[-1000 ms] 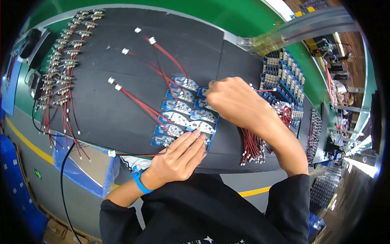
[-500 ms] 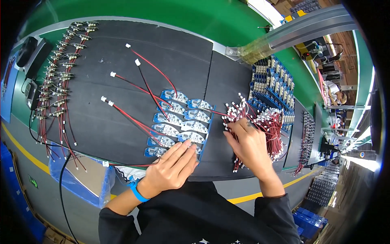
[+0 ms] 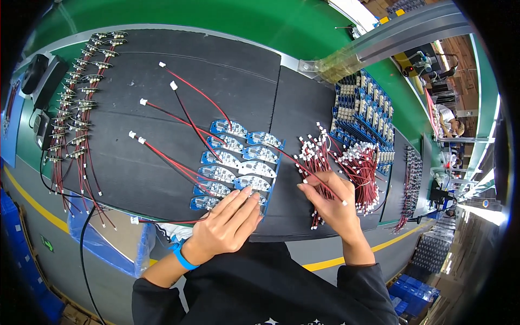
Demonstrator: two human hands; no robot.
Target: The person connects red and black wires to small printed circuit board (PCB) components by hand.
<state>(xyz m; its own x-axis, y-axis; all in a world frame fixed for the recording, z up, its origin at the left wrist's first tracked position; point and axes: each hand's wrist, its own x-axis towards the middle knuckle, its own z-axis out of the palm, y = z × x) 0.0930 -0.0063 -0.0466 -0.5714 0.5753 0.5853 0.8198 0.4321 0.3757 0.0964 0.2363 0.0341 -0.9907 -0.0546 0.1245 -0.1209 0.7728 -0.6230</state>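
Observation:
My left hand (image 3: 226, 221) lies with fingers outstretched over the lower end of a panel of blue circuit boards (image 3: 259, 169), covering part of it. Several red-and-black wire leads (image 3: 187, 116) with white connectors fan out leftward from these boards. Another wire lead (image 3: 299, 164) runs right from the top right board and across my right hand (image 3: 331, 201), ending in a white connector. Thumb and forefinger of that hand are pinched together on a wire lead, a small white tip showing at the fingertips. Beside and under it lies a pile of wire leads (image 3: 362, 179).
Blue circuit boards (image 3: 363, 111) are stacked beyond the wire pile. Rows of wired boards (image 3: 86, 102) line the left end of the black mat (image 3: 146, 65). A metal post (image 3: 401, 38) rises at the far right; a black cable (image 3: 81, 254) hangs off the left edge.
My right hand has drawn back slightly from the wire pile, its fingers now pinched. A lead from the top right board now stretches across it. My left hand stays on the panel.

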